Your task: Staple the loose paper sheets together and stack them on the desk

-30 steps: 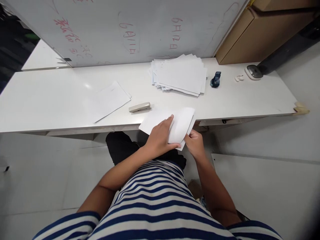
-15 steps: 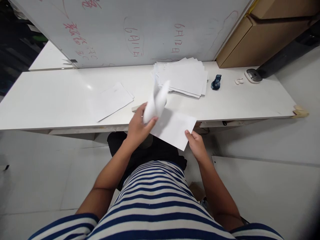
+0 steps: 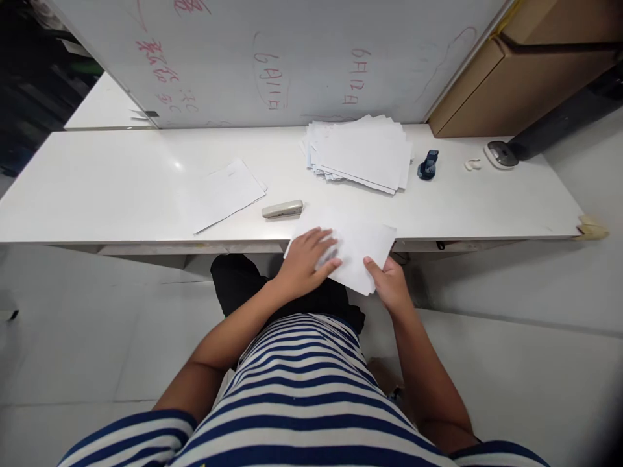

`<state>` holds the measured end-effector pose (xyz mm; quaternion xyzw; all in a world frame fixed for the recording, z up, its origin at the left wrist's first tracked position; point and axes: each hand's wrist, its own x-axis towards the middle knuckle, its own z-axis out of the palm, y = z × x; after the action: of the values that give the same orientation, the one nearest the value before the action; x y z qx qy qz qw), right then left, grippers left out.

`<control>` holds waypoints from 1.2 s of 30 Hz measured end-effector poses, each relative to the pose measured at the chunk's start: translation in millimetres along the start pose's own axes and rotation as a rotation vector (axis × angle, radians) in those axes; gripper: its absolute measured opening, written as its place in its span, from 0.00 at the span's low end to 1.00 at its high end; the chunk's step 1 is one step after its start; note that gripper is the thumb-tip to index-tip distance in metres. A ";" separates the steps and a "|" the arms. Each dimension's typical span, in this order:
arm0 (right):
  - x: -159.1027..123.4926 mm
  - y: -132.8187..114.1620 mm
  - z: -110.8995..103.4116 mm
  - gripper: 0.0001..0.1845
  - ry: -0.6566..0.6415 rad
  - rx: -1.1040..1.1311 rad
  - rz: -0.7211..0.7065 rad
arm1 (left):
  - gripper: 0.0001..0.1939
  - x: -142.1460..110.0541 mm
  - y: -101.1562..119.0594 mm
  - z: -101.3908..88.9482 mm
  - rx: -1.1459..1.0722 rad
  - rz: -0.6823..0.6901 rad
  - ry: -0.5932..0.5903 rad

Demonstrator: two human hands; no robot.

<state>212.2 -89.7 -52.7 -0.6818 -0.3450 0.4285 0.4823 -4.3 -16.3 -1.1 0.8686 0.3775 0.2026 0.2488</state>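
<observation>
A small set of white sheets lies half over the front edge of the white desk. My left hand rests flat on the sheets' left part with its fingers spread. My right hand pinches the sheets' near right corner, thumb on top. A grey stapler lies on the desk just beyond my left hand.
A thick pile of white paper sits at the back of the desk. A few loose sheets lie to the left. A small blue object, white earbuds and a round device lie right. A whiteboard stands behind.
My left hand lifted and flipped the top sheet over, then laid it down flat and now presses on it. My right hand kept its hold on the corner.
</observation>
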 end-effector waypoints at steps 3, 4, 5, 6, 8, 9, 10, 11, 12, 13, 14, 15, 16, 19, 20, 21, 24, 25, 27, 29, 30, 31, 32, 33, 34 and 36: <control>5.7 -5.7 -19.8 0.28 0.049 -0.045 -0.078 | 0.31 1.5 -14.0 -6.9 -0.120 -0.145 0.306; 8.4 -9.8 -24.8 0.26 0.062 -0.058 -0.111 | 0.37 2.4 -18.1 -8.0 -0.197 -0.192 0.354; 11.5 -14.8 -28.6 0.25 0.073 -0.071 -0.148 | 0.41 3.9 -21.6 -9.3 -0.288 -0.224 0.374; 15.2 -20.7 -31.1 0.24 0.079 -0.085 -0.189 | 0.42 6.1 -24.3 -11.3 -0.384 -0.237 0.370; 24.1 -34.0 -31.8 0.22 0.089 -0.105 -0.277 | 0.36 13.0 -26.9 -18.7 -0.543 -0.223 0.322; 29.1 -41.0 -30.2 0.22 0.094 -0.106 -0.323 | 0.30 17.5 -27.0 -23.9 -0.593 -0.207 0.292; 34.3 -47.8 -27.4 0.21 0.101 -0.099 -0.368 | 0.24 22.3 -26.5 -29.4 -0.625 -0.192 0.271; 39.5 -53.9 -23.6 0.21 0.107 -0.087 -0.409 | 0.20 27.3 -25.8 -34.7 -0.636 -0.179 0.268; 44.8 -59.0 -18.9 0.21 0.110 -0.070 -0.440 | 0.17 32.0 -25.1 -38.9 -0.627 -0.168 0.285; 50.0 -62.6 -13.4 0.21 0.112 -0.055 -0.455 | 0.16 36.2 -24.8 -41.4 -0.602 -0.161 0.319; 55.0 -64.6 -7.5 0.22 0.114 -0.046 -0.451 | 0.15 39.6 -25.1 -41.9 -0.564 -0.159 0.356; 59.8 -65.0 -1.5 0.22 0.114 -0.045 -0.429 | 0.15 42.1 -26.1 -40.2 -0.520 -0.165 0.385; 64.2 -63.7 4.3 0.22 0.110 -0.051 -0.396 | 0.14 43.4 -27.8 -36.6 -0.477 -0.182 0.398; 72.9 -55.0 16.6 0.24 0.099 -0.085 -0.317 | 0.14 40.3 -34.6 -19.6 -0.388 -0.268 0.389; 73.9 -51.9 18.2 0.24 0.103 -0.096 -0.308 | 0.15 37.3 -36.5 -14.1 -0.364 -0.286 0.389; 73.9 -49.4 18.5 0.24 0.111 -0.105 -0.308 | 0.15 34.0 -38.0 -9.5 -0.339 -0.291 0.394; 70.0 -45.1 15.7 0.24 0.151 -0.128 -0.329 | 0.16 25.7 -40.8 -1.1 -0.276 -0.276 0.409; 67.9 -44.1 14.8 0.24 0.153 -0.139 -0.324 | 0.16 24.5 -41.5 0.3 -0.274 -0.286 0.402; 62.7 -42.0 13.8 0.24 0.130 -0.183 -0.307 | 0.16 23.9 -42.0 2.0 -0.285 -0.321 0.372; 55.7 -40.0 12.2 0.24 0.124 -0.259 -0.323 | 0.16 24.0 -40.2 1.8 -0.280 -0.323 0.332; 51.2 -39.3 10.2 0.24 0.147 -0.301 -0.347 | 0.17 23.6 -38.2 0.7 -0.269 -0.301 0.314; 46.0 -38.7 7.0 0.23 0.184 -0.338 -0.367 | 0.17 22.8 -35.8 -1.1 -0.256 -0.269 0.303; 40.3 -38.2 2.7 0.22 0.227 -0.362 -0.368 | 0.17 21.5 -33.2 -3.7 -0.248 -0.236 0.306; 34.4 -37.5 -2.6 0.22 0.258 -0.363 -0.341 | 0.18 20.2 -31.0 -7.0 -0.247 -0.209 0.323; 28.6 -36.5 -8.5 0.21 0.268 -0.336 -0.287 | 0.19 18.9 -29.5 -11.0 -0.249 -0.190 0.355; 18.6 -32.9 -20.6 0.22 0.220 -0.203 -0.125 | 0.22 18.6 -29.9 -20.2 -0.230 -0.177 0.441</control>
<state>236.5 -70.9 -22.5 -0.7470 -0.3737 0.2832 0.4714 -20.1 21.2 0.5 0.7330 0.4716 0.4062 0.2742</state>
